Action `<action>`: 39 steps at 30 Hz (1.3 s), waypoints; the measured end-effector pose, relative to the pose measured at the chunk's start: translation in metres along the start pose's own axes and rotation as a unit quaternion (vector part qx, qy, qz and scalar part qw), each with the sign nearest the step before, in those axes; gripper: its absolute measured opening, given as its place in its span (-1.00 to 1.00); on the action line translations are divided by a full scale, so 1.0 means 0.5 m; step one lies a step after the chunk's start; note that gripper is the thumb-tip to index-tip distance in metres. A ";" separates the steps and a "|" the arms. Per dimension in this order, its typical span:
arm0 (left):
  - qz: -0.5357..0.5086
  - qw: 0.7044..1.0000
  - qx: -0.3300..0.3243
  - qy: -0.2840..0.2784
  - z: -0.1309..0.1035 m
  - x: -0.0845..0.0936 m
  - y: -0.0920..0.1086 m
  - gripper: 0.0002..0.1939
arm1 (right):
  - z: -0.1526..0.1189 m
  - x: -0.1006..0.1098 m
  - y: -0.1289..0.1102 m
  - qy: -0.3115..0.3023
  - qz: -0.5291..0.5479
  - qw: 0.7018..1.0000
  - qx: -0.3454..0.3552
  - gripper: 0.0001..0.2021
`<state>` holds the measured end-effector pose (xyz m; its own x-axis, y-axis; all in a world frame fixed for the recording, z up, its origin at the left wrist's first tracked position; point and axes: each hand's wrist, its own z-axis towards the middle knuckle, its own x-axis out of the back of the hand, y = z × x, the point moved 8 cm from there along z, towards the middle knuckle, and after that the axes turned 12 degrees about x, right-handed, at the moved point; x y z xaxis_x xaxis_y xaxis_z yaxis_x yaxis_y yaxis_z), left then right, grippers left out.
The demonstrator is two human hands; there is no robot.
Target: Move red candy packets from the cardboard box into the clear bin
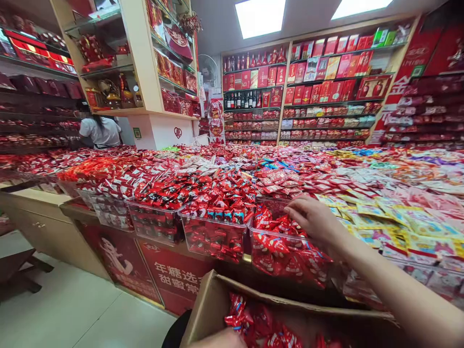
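Note:
My right hand (311,217) reaches over a clear plastic bin (279,235) of red-wrapped sweets (273,245). Its fingers stretch to the left, slightly bent, with the tips at the bin's top right part; nothing shows gripped in them. Below, an open cardboard box (206,304) holds more red-wrapped sweets (270,326) with twisted ends. At the bottom edge, my left hand (219,339) is blurred inside the box's left part, close to these sweets. Its fingers are hidden.
More clear bins stand in a row to the left, including one of red and black sweets (217,241). Yellow packets (384,217) lie to the right. Heaped sweets spread behind. A person in a white shirt (99,130) is at the far left, near a shelf pillar (139,58).

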<state>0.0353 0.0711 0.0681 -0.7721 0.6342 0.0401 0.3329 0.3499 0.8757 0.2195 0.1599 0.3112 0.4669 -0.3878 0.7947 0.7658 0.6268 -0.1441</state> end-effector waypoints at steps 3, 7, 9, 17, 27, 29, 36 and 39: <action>-0.079 0.996 -0.009 0.035 0.004 0.017 0.031 -0.75 | -0.042 0.043 -0.088 0.094 0.020 0.992 0.082 -0.84; -0.235 0.967 -0.034 0.092 -0.004 0.024 0.085 -0.63 | -0.136 -0.006 -0.162 0.030 0.149 0.986 0.061 -0.88; -0.286 0.952 -0.045 0.096 -0.008 0.014 0.111 -0.60 | -0.189 -0.068 -0.156 -0.050 0.232 0.970 -0.046 -0.84; -0.356 0.930 -0.058 0.074 -0.014 -0.026 0.157 -0.64 | -0.274 -0.186 -0.140 -0.017 0.606 0.749 -0.267 -0.54; -0.406 0.911 -0.049 0.060 -0.002 -0.040 0.137 -0.69 | -0.306 -0.186 -0.140 0.060 0.665 0.668 -0.329 -0.49; -0.423 0.904 -0.039 0.043 0.003 -0.049 0.129 -0.69 | -0.310 -0.185 -0.147 0.076 0.670 0.669 -0.313 -0.44; -0.429 0.903 -0.027 -0.002 0.012 -0.065 0.118 -0.70 | -0.314 -0.162 -0.142 0.088 0.600 0.752 -0.258 -0.78; -0.407 0.913 -0.035 -0.007 0.016 -0.060 0.108 -0.70 | -0.315 -0.168 -0.140 0.057 0.612 0.751 -0.242 -0.83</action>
<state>0.0810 0.0766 0.1103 -0.7405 0.1932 -0.6437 -0.3837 0.6649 0.6409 0.1965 0.0420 0.1615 0.9656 0.2049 -0.1601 -0.2102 0.2525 -0.9445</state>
